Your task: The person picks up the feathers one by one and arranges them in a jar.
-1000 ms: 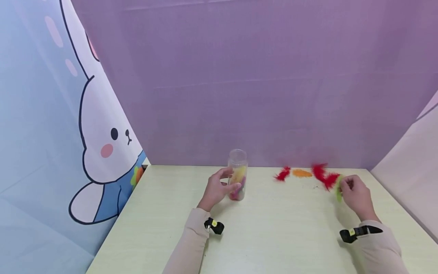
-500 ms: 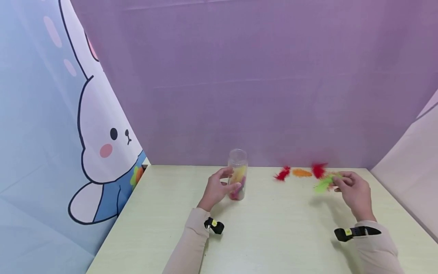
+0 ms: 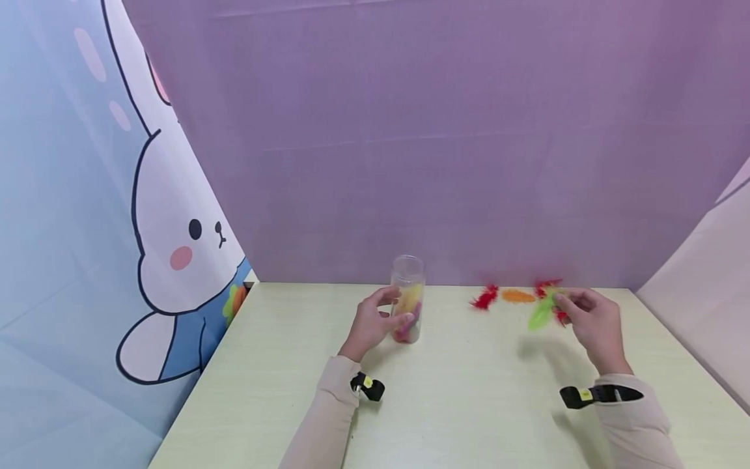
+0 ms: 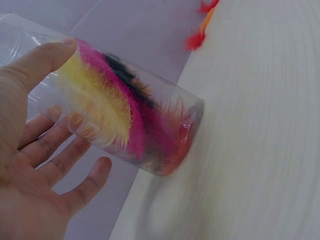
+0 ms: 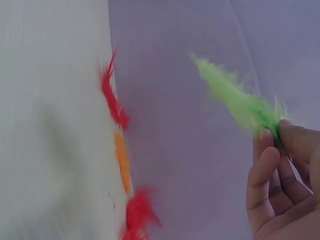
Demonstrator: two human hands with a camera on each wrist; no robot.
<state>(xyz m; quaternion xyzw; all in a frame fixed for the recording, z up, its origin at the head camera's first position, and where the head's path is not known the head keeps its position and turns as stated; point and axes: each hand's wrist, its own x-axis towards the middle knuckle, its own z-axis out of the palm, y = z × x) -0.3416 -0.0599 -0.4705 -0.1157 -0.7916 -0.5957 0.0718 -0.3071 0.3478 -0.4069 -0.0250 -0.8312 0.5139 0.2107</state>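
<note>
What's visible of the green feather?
The green feather is slender and fluffy-edged, paler toward its tapered tip, deeper green near the base. The right hand pinches its base, holding it up off the table near the far edge. In the head view it slants down-left, overlapping red behind; contact there can't be told.

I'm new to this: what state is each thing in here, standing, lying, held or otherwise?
Jar: upright, part filled, gripped by the left hand
Yellow feather: inside the jar
Green feather: pinched in the right hand, off the table
Orange feather: lying on the table
Left red feather: lying on the table
Right red feathers: partly hidden in the head view
</note>
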